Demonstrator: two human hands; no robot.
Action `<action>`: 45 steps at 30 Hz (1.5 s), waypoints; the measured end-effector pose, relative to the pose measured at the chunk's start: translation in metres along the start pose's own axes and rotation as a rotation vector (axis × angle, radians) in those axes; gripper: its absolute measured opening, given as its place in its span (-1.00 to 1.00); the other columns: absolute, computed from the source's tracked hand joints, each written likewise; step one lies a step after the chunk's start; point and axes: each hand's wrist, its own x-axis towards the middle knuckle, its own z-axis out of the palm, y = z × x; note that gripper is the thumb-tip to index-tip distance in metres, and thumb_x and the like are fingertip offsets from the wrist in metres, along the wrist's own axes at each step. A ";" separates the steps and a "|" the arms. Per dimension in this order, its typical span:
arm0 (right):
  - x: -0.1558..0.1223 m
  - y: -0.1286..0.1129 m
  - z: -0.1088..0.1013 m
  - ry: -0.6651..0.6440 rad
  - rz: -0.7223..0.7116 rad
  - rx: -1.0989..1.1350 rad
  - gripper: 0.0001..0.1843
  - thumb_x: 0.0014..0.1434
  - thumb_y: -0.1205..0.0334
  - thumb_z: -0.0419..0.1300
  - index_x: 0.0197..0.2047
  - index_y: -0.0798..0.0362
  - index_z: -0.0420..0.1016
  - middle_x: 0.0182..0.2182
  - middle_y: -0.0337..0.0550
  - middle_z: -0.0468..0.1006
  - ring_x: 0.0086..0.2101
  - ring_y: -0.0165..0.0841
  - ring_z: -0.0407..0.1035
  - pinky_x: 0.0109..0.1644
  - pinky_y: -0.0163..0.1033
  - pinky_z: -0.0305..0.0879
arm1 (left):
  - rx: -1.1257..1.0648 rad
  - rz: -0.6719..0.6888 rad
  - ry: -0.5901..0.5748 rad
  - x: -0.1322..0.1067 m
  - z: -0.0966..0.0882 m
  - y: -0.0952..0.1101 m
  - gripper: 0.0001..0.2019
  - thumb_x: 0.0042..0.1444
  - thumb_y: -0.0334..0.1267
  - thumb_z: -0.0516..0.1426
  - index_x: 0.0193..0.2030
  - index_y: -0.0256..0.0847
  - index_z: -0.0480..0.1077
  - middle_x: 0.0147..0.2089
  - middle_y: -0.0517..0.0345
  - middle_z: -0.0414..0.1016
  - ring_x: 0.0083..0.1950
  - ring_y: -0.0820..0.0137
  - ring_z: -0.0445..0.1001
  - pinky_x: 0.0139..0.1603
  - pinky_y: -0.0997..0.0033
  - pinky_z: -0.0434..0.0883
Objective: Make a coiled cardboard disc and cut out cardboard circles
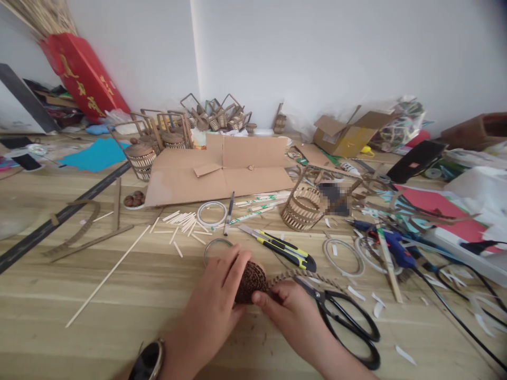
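The person's 2 hands work near the front edge of the view, above a wooden table [47, 295]. The left hand [214, 293] is curved around the left side of a brown coil [250, 282], with its fingers bent over the top, and so it holds the coil firmly. On the left wrist there is a watch [148, 361]. The right hand [295, 309] is at the right side of the coil; its thumb and finger pinch the ridged strip [312, 274] close to the coil, and the rest of this strip goes out to the right. The coil is thus between the 2 hands.

Black scissors [344, 316] lie just beside the right hand, and the strip passes near their blades. Beyond the hands lies a yellow and black knife [283, 248], its blade pointing to the left. Farther away are 1 pen [228, 214], a ring of tape [199, 214] and a group of short pale sticks [184, 224]. A round basket [301, 208] stands behind the knife, to the right, and a blue glue gun [396, 248] lies at the right. A large cardboard sheet [190, 171] is spread behind the pen.
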 end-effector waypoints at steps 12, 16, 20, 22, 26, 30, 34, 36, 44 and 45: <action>0.002 0.005 -0.016 -0.131 -0.085 -0.035 -0.57 0.11 0.01 0.08 -0.63 -0.03 -0.01 -0.60 -0.35 0.00 -0.54 -0.43 -0.06 -0.47 -0.26 -0.13 | 0.163 0.264 -0.160 -0.001 -0.014 -0.004 -0.32 0.12 -0.69 -0.03 0.38 -0.22 0.10 0.40 -0.10 0.26 0.35 0.07 0.29 0.27 -0.02 0.43; 0.002 0.005 -0.017 -0.055 -0.050 -0.063 -0.58 0.08 0.03 0.13 -0.64 -0.04 0.02 -0.65 -0.38 0.02 -0.57 -0.44 -0.05 -0.49 -0.27 -0.12 | 0.119 0.194 -0.162 -0.001 -0.012 -0.001 -0.24 0.09 -0.69 0.05 0.42 -0.19 0.01 0.40 -0.21 0.22 0.36 -0.02 0.28 0.24 -0.15 0.44; 0.002 0.008 -0.010 -0.040 -0.004 -0.019 -0.56 0.10 -0.07 0.10 -0.66 -0.06 0.06 -0.69 -0.38 0.07 -0.61 -0.44 -0.04 -0.54 -0.26 -0.12 | 0.076 0.068 -0.076 0.000 -0.004 0.004 -0.05 -0.01 -0.56 0.26 0.45 -0.23 -0.14 0.40 -0.41 0.15 0.38 -0.22 0.23 0.20 -0.32 0.42; 0.001 0.009 -0.007 -0.055 0.015 0.022 -0.52 0.10 -0.13 0.09 -0.68 -0.07 0.07 -0.72 -0.38 0.09 -0.64 -0.45 -0.05 -0.56 -0.26 -0.14 | 0.048 0.018 -0.023 -0.001 0.000 0.006 -0.05 -0.01 -0.52 0.27 0.44 -0.25 -0.16 0.37 -0.43 0.19 0.36 -0.22 0.26 0.19 -0.32 0.43; 0.001 0.007 -0.006 -0.106 0.025 0.071 -0.44 0.11 -0.21 0.10 -0.73 -0.05 0.13 -0.78 -0.36 0.14 -0.68 -0.46 0.00 -0.58 -0.28 -0.11 | 0.007 0.000 -0.022 -0.003 0.002 0.006 -0.10 -0.06 -0.58 0.21 0.39 -0.19 -0.09 0.27 -0.32 0.33 0.26 -0.13 0.39 0.16 -0.24 0.48; 0.002 0.004 -0.014 -0.094 -0.012 0.096 -0.44 0.12 -0.15 0.18 -0.74 -0.02 0.18 -0.76 -0.35 0.21 -0.67 -0.47 0.06 -0.56 -0.29 -0.04 | 0.007 0.021 -0.082 -0.001 -0.003 0.003 -0.10 -0.12 -0.62 0.20 0.38 -0.17 -0.04 0.27 -0.28 0.34 0.24 -0.12 0.41 0.14 -0.21 0.50; 0.002 0.003 -0.019 -0.112 -0.034 0.174 -0.49 0.09 -0.03 0.25 -0.74 0.01 0.23 -0.65 -0.33 0.29 -0.63 -0.48 0.14 -0.55 -0.32 0.01 | 0.007 0.080 -0.160 -0.002 -0.008 0.002 -0.15 -0.09 -0.63 0.23 0.35 -0.16 0.06 0.30 -0.23 0.34 0.25 -0.07 0.41 0.18 -0.17 0.49; -0.002 0.005 -0.022 -0.136 -0.027 0.203 -0.53 0.09 0.03 0.25 -0.72 0.02 0.25 -0.65 -0.34 0.31 -0.62 -0.48 0.17 -0.55 -0.34 0.05 | 0.006 0.124 -0.186 -0.003 -0.009 0.004 -0.17 -0.06 -0.60 0.25 0.36 -0.17 0.08 0.33 -0.23 0.33 0.29 -0.05 0.38 0.20 -0.13 0.48; -0.041 0.034 -0.094 0.255 0.205 0.425 -0.54 -0.10 -0.11 0.45 -0.59 0.05 0.37 -0.80 -0.38 0.34 -0.71 -0.51 0.17 -0.56 -0.37 0.12 | 0.105 0.239 -0.016 -0.009 -0.007 0.012 -0.01 -0.07 -0.46 0.34 0.47 -0.23 -0.05 0.49 -0.38 0.03 0.42 -0.20 0.20 0.18 -0.12 0.49; -0.045 0.035 -0.106 0.351 0.219 0.512 -0.49 -0.17 -0.14 0.49 -0.62 0.06 0.38 -0.81 -0.36 0.34 -0.72 -0.53 0.16 -0.59 -0.40 0.11 | 0.121 0.239 -0.008 -0.010 -0.006 0.012 -0.02 -0.07 -0.46 0.34 0.47 -0.24 -0.04 0.48 -0.39 0.04 0.40 -0.20 0.23 0.16 -0.10 0.51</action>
